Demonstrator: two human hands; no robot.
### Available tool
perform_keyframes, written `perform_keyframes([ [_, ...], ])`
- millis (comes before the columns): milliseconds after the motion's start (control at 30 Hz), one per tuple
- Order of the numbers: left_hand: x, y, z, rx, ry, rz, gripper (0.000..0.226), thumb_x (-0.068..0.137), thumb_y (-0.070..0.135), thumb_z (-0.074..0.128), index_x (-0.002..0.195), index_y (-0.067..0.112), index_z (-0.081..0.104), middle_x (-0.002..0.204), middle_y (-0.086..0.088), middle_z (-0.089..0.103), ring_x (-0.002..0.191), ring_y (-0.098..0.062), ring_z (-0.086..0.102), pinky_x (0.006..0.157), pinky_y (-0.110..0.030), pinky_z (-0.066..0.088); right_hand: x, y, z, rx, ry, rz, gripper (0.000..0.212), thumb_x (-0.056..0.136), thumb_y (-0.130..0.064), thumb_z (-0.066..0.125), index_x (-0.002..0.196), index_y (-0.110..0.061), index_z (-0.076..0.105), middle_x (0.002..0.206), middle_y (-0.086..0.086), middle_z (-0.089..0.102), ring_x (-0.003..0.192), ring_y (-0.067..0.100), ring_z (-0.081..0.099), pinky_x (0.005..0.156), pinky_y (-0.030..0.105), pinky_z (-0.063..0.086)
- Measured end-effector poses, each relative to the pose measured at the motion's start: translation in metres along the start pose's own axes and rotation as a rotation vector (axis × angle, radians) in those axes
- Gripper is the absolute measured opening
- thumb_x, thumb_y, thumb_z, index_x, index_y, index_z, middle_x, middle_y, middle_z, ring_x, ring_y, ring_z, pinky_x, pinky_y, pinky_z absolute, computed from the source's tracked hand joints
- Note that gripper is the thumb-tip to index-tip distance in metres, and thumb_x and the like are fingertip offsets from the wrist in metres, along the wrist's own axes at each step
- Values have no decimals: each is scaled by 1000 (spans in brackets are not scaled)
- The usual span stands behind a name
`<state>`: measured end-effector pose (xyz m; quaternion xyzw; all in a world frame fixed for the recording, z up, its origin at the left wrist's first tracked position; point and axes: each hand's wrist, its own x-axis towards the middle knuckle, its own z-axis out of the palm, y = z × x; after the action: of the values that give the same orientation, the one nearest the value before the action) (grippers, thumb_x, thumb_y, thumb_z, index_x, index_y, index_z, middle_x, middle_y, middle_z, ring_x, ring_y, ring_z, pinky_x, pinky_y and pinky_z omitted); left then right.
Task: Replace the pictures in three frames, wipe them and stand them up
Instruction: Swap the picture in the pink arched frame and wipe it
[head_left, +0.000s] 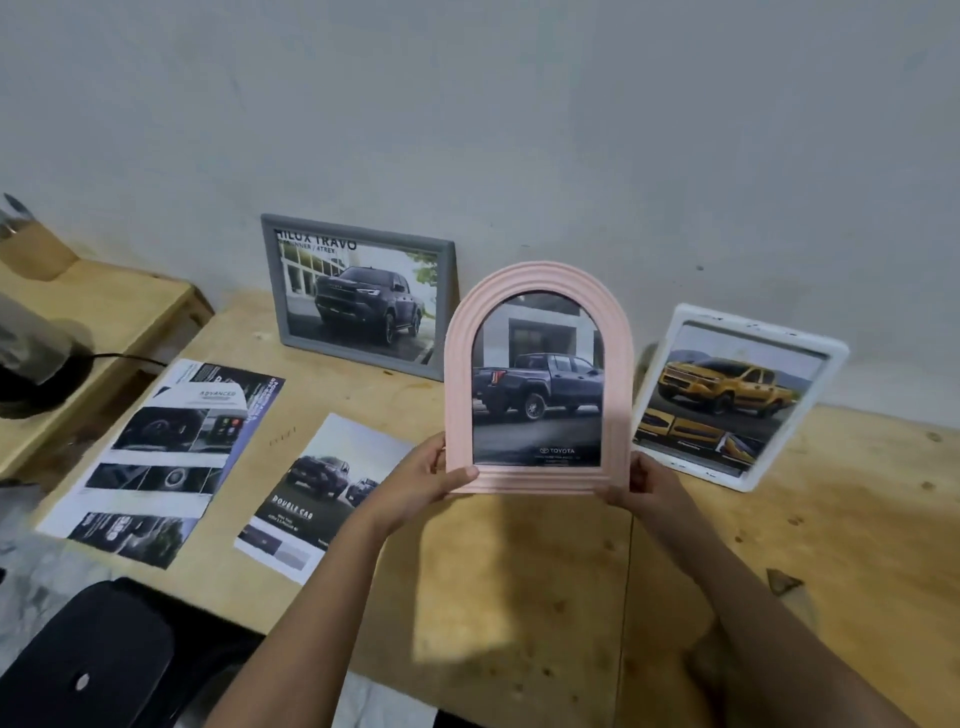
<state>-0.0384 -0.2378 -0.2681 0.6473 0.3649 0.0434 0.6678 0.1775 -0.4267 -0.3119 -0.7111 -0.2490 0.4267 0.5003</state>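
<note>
Head view: pink arched frame (540, 379) held upright above wooden table (519, 571), left hand (426, 475) and right hand (641, 480) pinching bottom corners. Risk: low grip lets frame tip, striking white frame (737, 397) standing just beside.

wooden table (519, 571) | on it: two printed sheets (171, 457), grey frame (358, 296), white frame (737, 395)
</note>
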Motion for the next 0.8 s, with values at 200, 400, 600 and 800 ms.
perform_keyframes([
  [200, 51, -12, -41, -95, -13, -17, 37, 82, 4, 67, 118, 11, 57, 102, -1, 72, 92, -18, 68, 80, -25, 53, 34, -1, 25, 97, 56, 68, 43, 71, -12, 77, 109, -10, 58, 105, 12, 67, 98, 25, 65, 84, 37, 55],
  [400, 93, -16, -64, -32, -112, 3, 38, 79, 4, 69, 114, 12, 58, 105, -3, 71, 97, -17, 68, 81, -22, 53, 59, -3, 36, 94, 114, 109, 52, 60, -12, 85, 106, -11, 59, 97, 8, 67, 93, 22, 65, 78, 29, 56],
  [600, 141, -18, -61, 220, -130, 67, 48, 84, 16, 68, 126, 25, 47, 112, 7, 63, 102, -10, 62, 84, -21, 51, 85, -4, 37, -161, 231, 145, 38, 78, -10, 73, 111, -18, 57, 99, -7, 65, 92, 9, 61, 74, 21, 49],
  [800, 180, -24, -53, 242, -43, 87, 35, 88, 18, 63, 120, 18, 50, 114, -1, 61, 105, -14, 60, 85, -24, 50, 109, -7, 48, -335, 414, 132, 27, 85, -11, 64, 108, -14, 52, 85, -4, 57, 74, 8, 52, 53, 13, 35],
])
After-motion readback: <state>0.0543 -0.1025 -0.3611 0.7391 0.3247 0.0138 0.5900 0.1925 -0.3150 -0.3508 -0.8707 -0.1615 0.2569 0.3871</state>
